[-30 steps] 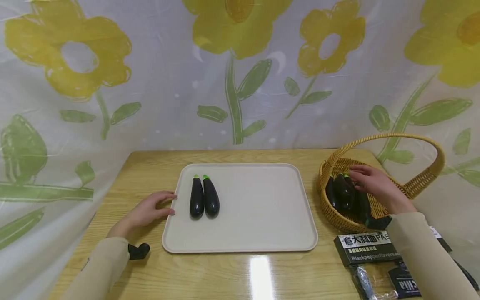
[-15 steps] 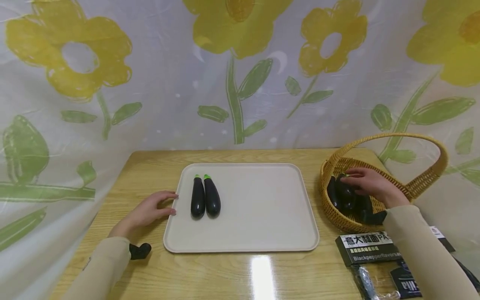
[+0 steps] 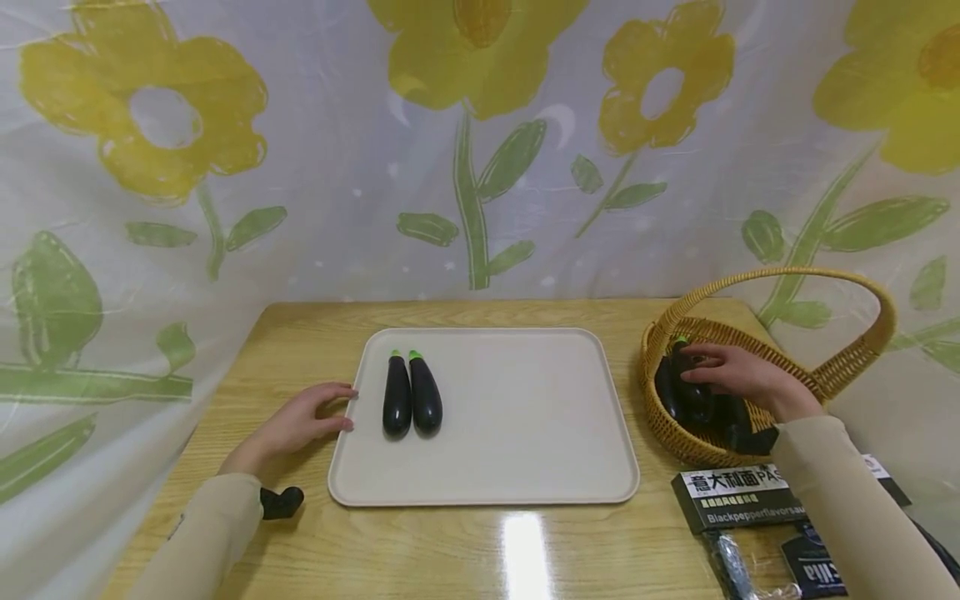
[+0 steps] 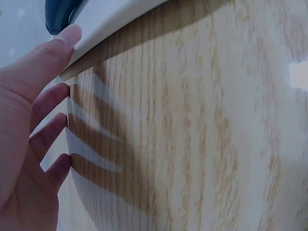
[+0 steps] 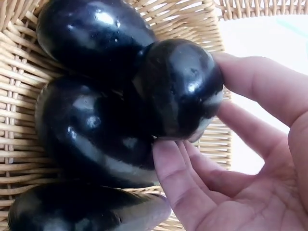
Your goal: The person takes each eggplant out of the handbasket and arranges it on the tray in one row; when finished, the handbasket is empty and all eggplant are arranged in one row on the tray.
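In the head view my left hand (image 3: pixel 309 415) rests at the left rim of a beige tray (image 3: pixel 525 417), its fingers loosely bent. The left wrist view shows the thumb (image 4: pixel 53 53) touching the tray edge. Two dark eggplants with green stems, one eggplant (image 3: pixel 396 400) beside another eggplant (image 3: pixel 427 400), lie side by side on the tray. My right hand (image 3: pixel 746 379) reaches into a wicker basket (image 3: pixel 693 450). In the right wrist view its thumb and fingers pinch a glossy eggplant (image 5: pixel 180 86). Further eggplants (image 5: pixel 91 130) lie around it in the basket.
The basket's tall handle (image 3: pixel 780 271) arches over the right arm. In front of the basket lie a black pasta box (image 3: pixel 742 500) and a clear-windowed package (image 3: pixel 761 562), partly under the sleeve. A flowered curtain (image 3: pixel 337 167) hangs behind the wooden table (image 3: pixel 450 550).
Inside the basket my right hand has shifted slightly left and down, and its fingers have closed about an eggplant. My left hand and the two eggplants on the tray stay put.
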`<control>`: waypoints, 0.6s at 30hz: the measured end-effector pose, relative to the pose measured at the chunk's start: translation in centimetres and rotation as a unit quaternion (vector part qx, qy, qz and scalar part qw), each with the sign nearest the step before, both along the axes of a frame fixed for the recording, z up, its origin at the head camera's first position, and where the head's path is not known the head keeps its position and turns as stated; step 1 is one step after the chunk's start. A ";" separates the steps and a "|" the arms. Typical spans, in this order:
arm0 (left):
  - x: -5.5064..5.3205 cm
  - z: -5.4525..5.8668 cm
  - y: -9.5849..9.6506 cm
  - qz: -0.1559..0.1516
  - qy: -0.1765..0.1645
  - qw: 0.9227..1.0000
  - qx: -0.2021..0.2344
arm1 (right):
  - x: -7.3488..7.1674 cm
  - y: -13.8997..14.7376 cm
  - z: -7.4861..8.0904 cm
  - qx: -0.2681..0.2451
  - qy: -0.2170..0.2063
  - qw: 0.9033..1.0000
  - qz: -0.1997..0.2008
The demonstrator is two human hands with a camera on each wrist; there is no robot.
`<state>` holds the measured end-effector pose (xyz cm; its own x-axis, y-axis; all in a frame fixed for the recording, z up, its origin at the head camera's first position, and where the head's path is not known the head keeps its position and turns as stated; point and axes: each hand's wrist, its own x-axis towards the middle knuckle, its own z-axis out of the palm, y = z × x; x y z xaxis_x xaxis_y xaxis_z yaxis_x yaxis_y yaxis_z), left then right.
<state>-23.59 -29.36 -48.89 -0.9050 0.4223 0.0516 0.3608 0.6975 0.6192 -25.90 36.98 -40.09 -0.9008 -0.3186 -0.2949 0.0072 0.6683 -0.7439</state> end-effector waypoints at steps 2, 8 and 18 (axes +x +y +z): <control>0.0 0.0 0.0 -0.001 0.001 1.000 0.001 | 0.0 0.1 -0.1 0.003 0.005 1.000 0.010; 0.0 0.2 0.1 0.004 -0.004 1.000 -0.004 | -0.1 0.2 0.0 0.007 0.013 0.999 0.035; 0.2 0.5 0.3 0.006 -0.013 1.000 -0.005 | 0.3 -0.1 0.0 0.006 0.046 0.999 0.020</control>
